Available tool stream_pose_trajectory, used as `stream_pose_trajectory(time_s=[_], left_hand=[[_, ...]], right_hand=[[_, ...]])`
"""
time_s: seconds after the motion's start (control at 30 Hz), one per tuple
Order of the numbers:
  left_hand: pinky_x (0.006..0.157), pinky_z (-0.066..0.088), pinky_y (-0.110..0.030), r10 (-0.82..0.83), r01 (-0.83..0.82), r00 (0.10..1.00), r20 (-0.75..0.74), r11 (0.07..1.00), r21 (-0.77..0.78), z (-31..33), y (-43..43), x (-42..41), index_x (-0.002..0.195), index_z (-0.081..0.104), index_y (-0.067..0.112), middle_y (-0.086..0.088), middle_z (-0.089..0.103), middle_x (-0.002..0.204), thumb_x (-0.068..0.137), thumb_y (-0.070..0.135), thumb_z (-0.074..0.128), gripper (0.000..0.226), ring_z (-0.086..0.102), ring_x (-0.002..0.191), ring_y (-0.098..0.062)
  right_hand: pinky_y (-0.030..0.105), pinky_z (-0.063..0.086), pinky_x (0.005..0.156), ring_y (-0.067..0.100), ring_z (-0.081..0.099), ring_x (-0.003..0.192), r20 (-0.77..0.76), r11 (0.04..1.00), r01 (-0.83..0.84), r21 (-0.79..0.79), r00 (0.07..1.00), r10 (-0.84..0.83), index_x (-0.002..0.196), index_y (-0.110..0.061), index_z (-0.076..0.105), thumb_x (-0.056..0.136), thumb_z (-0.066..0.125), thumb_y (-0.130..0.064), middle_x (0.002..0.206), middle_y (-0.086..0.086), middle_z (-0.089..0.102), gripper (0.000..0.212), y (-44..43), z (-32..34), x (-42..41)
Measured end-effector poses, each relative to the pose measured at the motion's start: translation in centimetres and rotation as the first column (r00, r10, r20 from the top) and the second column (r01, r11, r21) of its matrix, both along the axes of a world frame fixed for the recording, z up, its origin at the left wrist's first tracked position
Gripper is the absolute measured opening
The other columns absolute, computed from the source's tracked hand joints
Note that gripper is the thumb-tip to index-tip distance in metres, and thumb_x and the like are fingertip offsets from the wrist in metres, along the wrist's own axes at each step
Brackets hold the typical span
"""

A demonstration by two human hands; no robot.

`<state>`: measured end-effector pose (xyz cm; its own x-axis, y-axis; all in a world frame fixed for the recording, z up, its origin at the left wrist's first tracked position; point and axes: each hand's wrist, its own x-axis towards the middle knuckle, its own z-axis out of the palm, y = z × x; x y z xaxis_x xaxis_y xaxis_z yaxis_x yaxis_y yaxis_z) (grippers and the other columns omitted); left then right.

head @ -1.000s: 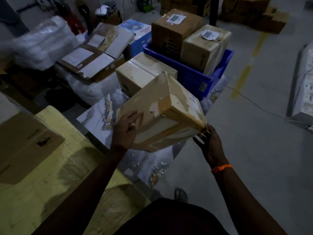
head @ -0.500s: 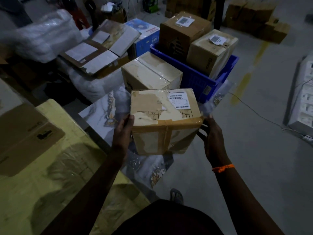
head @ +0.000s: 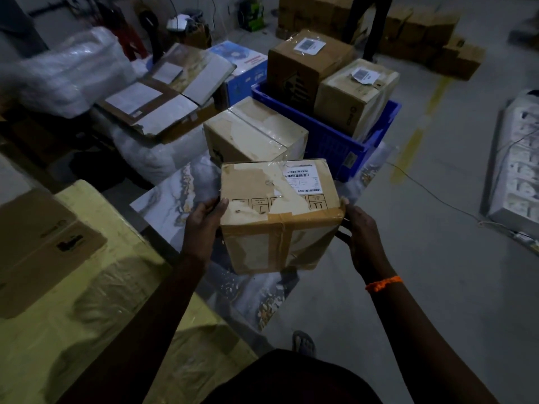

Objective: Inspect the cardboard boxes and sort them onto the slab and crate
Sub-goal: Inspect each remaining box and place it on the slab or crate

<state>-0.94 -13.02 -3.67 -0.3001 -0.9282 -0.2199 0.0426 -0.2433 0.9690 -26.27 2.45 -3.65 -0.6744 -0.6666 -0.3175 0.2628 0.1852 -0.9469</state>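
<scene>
Sorting looks partly done: two boxes (head: 354, 94) stand in the crate (head: 329, 141) and a taped box (head: 253, 132) sits on the slab (head: 166, 199), all beyond the fingers (head: 217, 209). The left hand (head: 201, 231) and right hand (head: 364, 237) grip the labelled box (head: 277, 223) by its sides, thumbs over its top edge. Bare slab lies just below; the crate looks crowded.

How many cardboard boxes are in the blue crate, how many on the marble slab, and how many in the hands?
Crate boxes, in the blue crate: 2
Slab box, on the marble slab: 1
Held box, between left hand and right hand: 1
Total: 4
</scene>
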Motion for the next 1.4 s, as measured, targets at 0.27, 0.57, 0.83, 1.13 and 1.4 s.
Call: stream_pose_trajectory(time_s=[0.27,0.57,0.83,1.13,1.4], left_hand=[[0.093,0.058,-0.046,-0.207,0.213,0.971,0.123,0.976,-0.042,1.5,-2.3,-1.3,0.134,0.061,0.017,-0.006,0.075,0.116,0.099,0.020,0.062,0.036,0.072,0.106,-0.022],[0.099,0.055,-0.033,-0.297,0.298,0.955,0.023,0.952,-0.071,-0.4,0.8,4.1,0.142,0.051,0.021,-0.002,0.066,0.134,0.084,-0.002,0.075,0.067,0.062,0.124,-0.018],[0.102,0.050,-0.042,-0.272,0.281,0.955,-0.120,0.957,0.072,-7.1,3.2,10.6,0.147,0.044,0.002,-0.017,0.051,0.149,0.080,0.005,0.068,0.072,0.051,0.136,-0.031],[0.088,0.060,-0.038,-0.176,0.160,0.983,0.052,0.959,0.234,-10.4,7.3,15.4,0.125,0.067,0.008,0.001,0.077,0.104,0.084,0.033,0.075,0.048,0.071,0.096,-0.016],[0.081,0.057,-0.035,-0.320,0.302,0.904,0.282,0.947,0.107,-10.6,4.7,12.5,0.122,0.065,0.018,-0.002,0.074,0.106,0.095,0.022,0.069,0.027,0.068,0.105,-0.028]], right_hand=[[0.043,0.046,0.106,0.022,0.053,0.124,-0.088,0.970,-0.183,0.161,0.976,0.198,0.151,-0.027,0.047,0.100,0.054,-0.056,0.149,0.005,0.053,0.060,-3.2,3.5,0.0],[0.030,0.059,0.090,0.009,0.060,0.127,-0.323,0.996,-0.090,-0.024,0.943,0.078,0.143,-0.035,0.053,0.091,0.078,-0.039,0.141,-0.015,0.060,0.058,5.6,-0.6,5.3],[0.044,0.054,0.099,0.021,0.061,0.127,-0.256,0.997,0.026,-0.079,0.966,-0.046,0.126,-0.012,0.060,0.086,0.059,-0.001,0.127,0.001,0.067,0.041,10.7,-6.5,11.8],[0.025,0.057,0.072,0.015,0.072,0.099,-0.084,0.979,0.182,0.095,0.981,-0.174,0.105,-0.014,0.070,0.110,0.045,-0.022,0.101,-0.005,0.076,0.027,12.6,-9.5,15.6],[0.033,0.060,0.076,0.015,0.071,0.098,-0.278,0.963,0.115,0.244,0.960,-0.044,0.116,-0.022,0.068,0.088,0.068,-0.059,0.108,-0.004,0.073,0.047,9.5,-11.3,12.7]])
